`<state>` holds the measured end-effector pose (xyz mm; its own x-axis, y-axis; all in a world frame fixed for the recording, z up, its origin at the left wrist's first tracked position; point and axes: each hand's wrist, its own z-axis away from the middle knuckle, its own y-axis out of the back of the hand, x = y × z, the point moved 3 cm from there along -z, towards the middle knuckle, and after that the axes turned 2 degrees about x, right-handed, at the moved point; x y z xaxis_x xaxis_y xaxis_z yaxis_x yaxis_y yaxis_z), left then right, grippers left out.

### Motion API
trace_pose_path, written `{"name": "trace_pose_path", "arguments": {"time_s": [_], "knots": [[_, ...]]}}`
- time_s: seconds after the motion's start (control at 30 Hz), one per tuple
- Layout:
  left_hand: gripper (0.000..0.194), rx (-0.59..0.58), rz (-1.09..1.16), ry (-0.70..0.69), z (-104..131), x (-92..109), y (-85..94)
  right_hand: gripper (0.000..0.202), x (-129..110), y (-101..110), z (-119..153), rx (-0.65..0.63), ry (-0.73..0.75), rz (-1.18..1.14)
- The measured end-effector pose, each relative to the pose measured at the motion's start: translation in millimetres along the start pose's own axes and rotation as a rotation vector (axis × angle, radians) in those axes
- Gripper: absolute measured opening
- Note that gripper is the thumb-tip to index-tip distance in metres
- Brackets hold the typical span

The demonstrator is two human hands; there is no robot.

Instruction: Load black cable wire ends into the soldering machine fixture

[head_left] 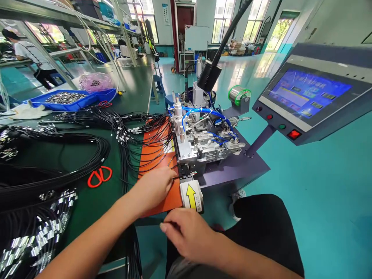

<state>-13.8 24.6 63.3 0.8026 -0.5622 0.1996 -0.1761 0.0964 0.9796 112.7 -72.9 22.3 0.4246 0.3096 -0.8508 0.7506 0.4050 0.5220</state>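
Observation:
My left hand (158, 186) reaches over the orange mat (151, 157) to the near end of a metal machine (193, 143). Its fingers are pinched at the machine's edge on a thin black cable, mostly hidden by the hand. Several other black cables (154, 130) run across the mat, their ends along the machine's side. My right hand (193, 234) is curled closed in front of a white roller (191, 195) with a yellow arrow; nothing shows in its fingers. The roller sits at the machine's near end.
Red-handled scissors (99, 177) and bundles of black cables (87, 155) lie on the green table (75, 207). A blue tray (35, 101) holds small metal parts. A control screen (309, 91) stands right, a solder spool (238, 95) behind. A person (31, 54) sits far left.

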Motion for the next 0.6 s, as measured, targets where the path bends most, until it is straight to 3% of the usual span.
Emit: {"name": "trace_pose_path", "arguments": {"time_s": [0.13, 0.23, 0.33, 0.47, 0.6], "knots": [[0.026, 0.241, -0.09, 0.236, 9.2, -29.7, 59.8, 0.041, -9.2, -27.5, -21.2, -0.161, -0.029, 0.247], [0.03, 0.312, -0.167, 0.373, 18.5, -42.9, 91.7, 0.052, -17.3, -42.5, -36.4, -0.215, -0.083, 0.305], [0.031, 0.293, -0.151, 0.414, 23.2, -45.9, 102.0, 0.054, -22.4, -57.9, -45.3, -0.241, -0.096, 0.285], [0.03, 0.29, -0.114, 0.412, 23.9, -44.9, 100.1, 0.032, -17.5, -74.0, -46.4, -0.213, -0.129, 0.151], [0.027, 0.323, -0.1, 0.385, 24.7, -44.0, 100.9, 0.024, -12.2, -75.4, -41.6, -0.142, -0.199, -0.081]]}}
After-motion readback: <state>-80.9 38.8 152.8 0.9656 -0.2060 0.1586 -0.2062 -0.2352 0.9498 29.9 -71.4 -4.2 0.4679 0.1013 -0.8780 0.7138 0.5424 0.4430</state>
